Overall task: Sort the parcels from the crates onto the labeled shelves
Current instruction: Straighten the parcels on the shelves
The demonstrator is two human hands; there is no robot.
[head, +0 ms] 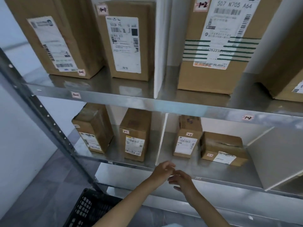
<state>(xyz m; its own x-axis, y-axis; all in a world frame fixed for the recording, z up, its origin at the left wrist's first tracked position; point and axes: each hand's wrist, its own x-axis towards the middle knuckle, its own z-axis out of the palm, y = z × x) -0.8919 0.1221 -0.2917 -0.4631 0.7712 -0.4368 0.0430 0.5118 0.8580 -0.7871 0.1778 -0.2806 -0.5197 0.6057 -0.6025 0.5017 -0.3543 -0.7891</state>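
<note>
My left hand [162, 171] and my right hand [182, 181] meet in front of the lower shelf edge [213, 178], fingers loosely curled, holding no parcel. Just above them, in the right bay of that shelf, stand a small upright parcel [186, 141] and a low flat parcel [223, 148], both tagged 2-2. The left bay holds two upright parcels [93, 128] [135, 135]. On the upper shelf [114, 99], two tall parcels [54, 35] [129, 41] fill bay 1-1 and a large parcel with green stripes [218, 46] stands in bay 1-2.
A black plastic crate [88, 210] sits on the floor at the lower left, beside the rack's metal upright [49, 120]. White dividers [159, 46] [161, 138] split each shelf. Another parcel [288, 63] leans at the far right. A grey panel [275, 154] closes the lower right bay.
</note>
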